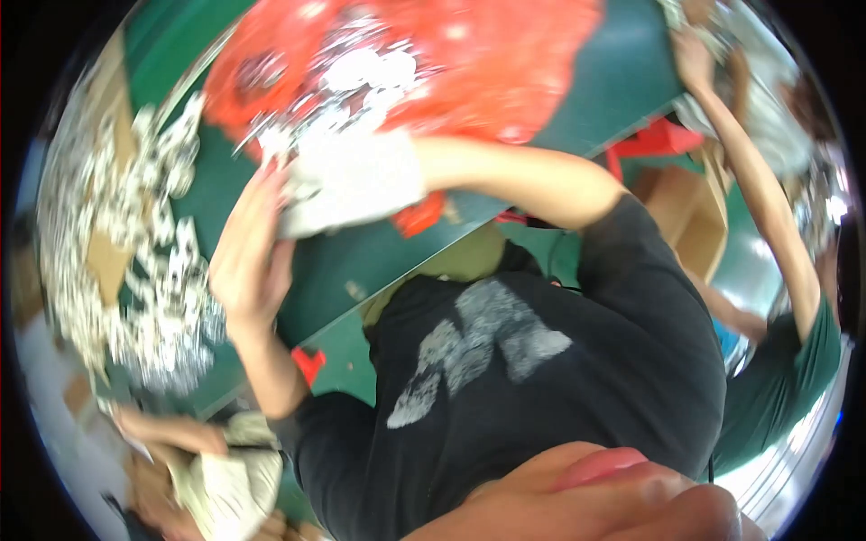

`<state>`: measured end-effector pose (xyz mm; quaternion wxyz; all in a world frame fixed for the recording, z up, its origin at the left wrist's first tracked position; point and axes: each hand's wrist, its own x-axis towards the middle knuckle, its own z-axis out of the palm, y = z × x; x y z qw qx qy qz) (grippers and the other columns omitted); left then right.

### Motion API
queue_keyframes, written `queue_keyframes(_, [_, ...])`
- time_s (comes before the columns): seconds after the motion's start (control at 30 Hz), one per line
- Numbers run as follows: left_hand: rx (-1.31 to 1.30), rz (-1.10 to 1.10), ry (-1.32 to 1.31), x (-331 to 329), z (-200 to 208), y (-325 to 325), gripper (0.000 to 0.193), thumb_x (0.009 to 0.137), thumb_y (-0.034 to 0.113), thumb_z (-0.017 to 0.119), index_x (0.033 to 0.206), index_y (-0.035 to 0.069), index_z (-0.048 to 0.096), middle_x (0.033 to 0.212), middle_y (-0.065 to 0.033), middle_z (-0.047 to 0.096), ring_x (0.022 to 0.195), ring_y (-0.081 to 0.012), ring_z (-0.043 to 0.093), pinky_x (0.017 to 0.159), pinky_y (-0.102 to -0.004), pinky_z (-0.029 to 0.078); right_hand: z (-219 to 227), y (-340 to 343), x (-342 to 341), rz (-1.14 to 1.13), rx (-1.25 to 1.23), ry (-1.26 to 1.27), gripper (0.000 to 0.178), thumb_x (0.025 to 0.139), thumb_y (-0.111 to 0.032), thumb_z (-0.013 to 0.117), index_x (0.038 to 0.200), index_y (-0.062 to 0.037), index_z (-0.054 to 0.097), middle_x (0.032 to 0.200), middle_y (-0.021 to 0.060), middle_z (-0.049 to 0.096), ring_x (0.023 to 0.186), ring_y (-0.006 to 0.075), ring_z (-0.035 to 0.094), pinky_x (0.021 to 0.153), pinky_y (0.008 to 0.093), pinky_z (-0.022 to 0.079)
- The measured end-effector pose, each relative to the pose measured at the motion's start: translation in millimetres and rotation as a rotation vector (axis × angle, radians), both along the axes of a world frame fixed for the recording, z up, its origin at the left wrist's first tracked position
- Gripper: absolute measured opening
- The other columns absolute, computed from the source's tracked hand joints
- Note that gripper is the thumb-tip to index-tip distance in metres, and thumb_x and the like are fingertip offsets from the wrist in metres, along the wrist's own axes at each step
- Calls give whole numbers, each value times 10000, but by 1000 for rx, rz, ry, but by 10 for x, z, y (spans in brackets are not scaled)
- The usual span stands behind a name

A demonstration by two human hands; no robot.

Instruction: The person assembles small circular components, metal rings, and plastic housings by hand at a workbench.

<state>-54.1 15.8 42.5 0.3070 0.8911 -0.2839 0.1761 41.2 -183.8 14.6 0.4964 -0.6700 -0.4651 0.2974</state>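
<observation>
My left hand [248,257] is bare and reaches up over the green table, its fingers pressed together at the tips. A small whitish part [276,142] shows blurred at those fingertips; its kind is unclear. My right hand [347,180] wears a white glove, comes in from the right and meets the left fingertips. Glare and blur hide its fingers. Just beyond the glove, shiny metal pieces [365,77] lie heaped on a red plastic bag [492,68]. To the left of my left hand spreads a large pile of whitish, cable-like parts [140,189].
The green table [316,279] has its near edge close to my body. A small red piece [419,215] lies beside the glove. Co-workers' arms show at the far right [758,171] and lower left [176,428]. A cardboard box [690,216] stands beyond the table's right edge.
</observation>
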Motion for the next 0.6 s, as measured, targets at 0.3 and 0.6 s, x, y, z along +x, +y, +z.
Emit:
queue_keyframes(0.3, [-600, 53, 360, -12, -255, 21, 521, 981, 225, 724, 1380, -63, 552, 1403, -273, 584, 1289, -344, 591, 1097, -436, 464, 69, 54, -123, -238, -3, -516, 239, 995, -443, 490, 1039, -268, 646, 770, 91, 688, 657, 343, 690, 541, 467, 535])
queue_keyframes(0.6, [-492, 127, 378, -2, -41, 138, 514, 919, 217, 791, 1297, -85, 619, 1359, -322, 609, 1245, -378, 624, 1068, -459, 494, 33, 88, -171, -292, 30, -420, 389, 963, -484, 573, 871, -119, 675, 673, 126, 659, 617, 346, 677, 562, 465, 543])
